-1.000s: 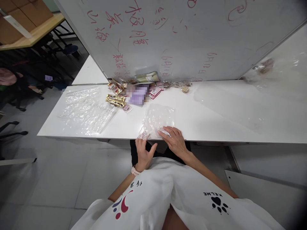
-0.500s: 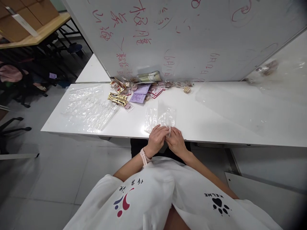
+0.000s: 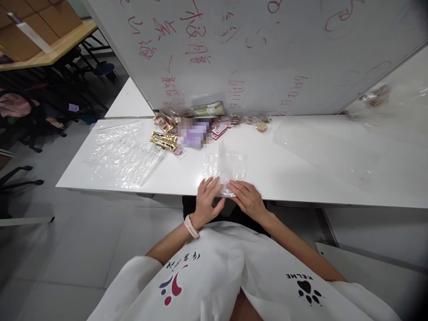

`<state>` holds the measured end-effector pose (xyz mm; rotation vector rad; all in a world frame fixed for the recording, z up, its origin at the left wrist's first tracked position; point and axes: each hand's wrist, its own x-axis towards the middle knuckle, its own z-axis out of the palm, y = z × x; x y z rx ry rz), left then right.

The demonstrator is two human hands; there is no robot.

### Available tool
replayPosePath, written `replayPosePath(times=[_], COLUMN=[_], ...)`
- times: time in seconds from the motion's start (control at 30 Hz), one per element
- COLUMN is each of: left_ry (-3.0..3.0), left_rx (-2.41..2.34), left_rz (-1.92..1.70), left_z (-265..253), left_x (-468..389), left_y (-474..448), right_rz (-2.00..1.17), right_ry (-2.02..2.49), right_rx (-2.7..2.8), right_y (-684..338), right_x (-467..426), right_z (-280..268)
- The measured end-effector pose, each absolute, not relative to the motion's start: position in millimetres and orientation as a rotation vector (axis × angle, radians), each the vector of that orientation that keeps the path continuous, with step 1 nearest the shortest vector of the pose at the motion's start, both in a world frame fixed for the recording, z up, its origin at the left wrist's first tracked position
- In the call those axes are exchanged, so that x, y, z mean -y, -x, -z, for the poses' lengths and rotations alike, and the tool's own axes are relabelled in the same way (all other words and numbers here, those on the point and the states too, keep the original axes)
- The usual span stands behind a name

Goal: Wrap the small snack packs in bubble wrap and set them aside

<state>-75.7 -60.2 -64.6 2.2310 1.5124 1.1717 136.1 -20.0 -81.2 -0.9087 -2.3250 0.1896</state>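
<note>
A clear plastic bag point(image 3: 232, 162) lies flat at the table's front edge, with a folded or doubled section along its middle. My left hand point(image 3: 207, 203) rests on its near left part, fingers stretched out and thumb apart. On the near right part, my right hand point(image 3: 249, 200) presses down with its fingers extended and close together. A small strip of crinkled plastic shows between the two hands. Whether the bag is one sheet or several layers I cannot tell.
Farther back on the white table point(image 3: 254, 169) lie a gold packet point(image 3: 163, 140), purple packets point(image 3: 197, 133), red-and-white cards point(image 3: 220, 129) and small wrapped snacks point(image 3: 261, 126). Clear plastic bags point(image 3: 123, 154) spread at the left, a large clear sheet point(image 3: 327, 147) at the right. A whiteboard point(image 3: 261, 58) stands behind.
My hands, which were together pinching the bag's near edge, have moved apart. The left went left and its fingers spread; the right flattened onto the plastic.
</note>
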Motion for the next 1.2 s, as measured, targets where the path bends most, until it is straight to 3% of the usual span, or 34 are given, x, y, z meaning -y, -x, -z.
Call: replayPosePath(times=[0.13,0.23,0.33,0.5,0.7,0.8,1.0,1.2], left_ry=[-1.206,-0.687,-0.536,-0.849,-2.07,-2.37,-2.361,-1.977], left_rx=[-1.763,-1.488,-1.324,-1.349,-1.233,-1.105,-1.232,-1.532], left_rz=[-1.507,-1.428,-1.312,-1.319,-1.06,-0.918,-0.849,-0.741], left_z=[67,60,53,51,54,60,67,48], left_x=[78,71,56,55,63,47,14,-17], left_y=[78,82,80,56,52,64,75,64], right_rz=[-0.202,-0.258,-0.279,-0.293,-0.396,-0.489,-0.685,-0.866], right_ry=[0.923,0.972,0.998,0.966,0.884,0.883,0.961,1.334], right_rx=[2.303,2.298,2.302,2.311,2.283,2.255,2.149,1.949], right_y=[-136,-135,-134,-135,-140,-144,-151,-137], right_x=[21,22,23,21,15,13,0,-28], right_z=[84,84,84,83,83,79,68,61])
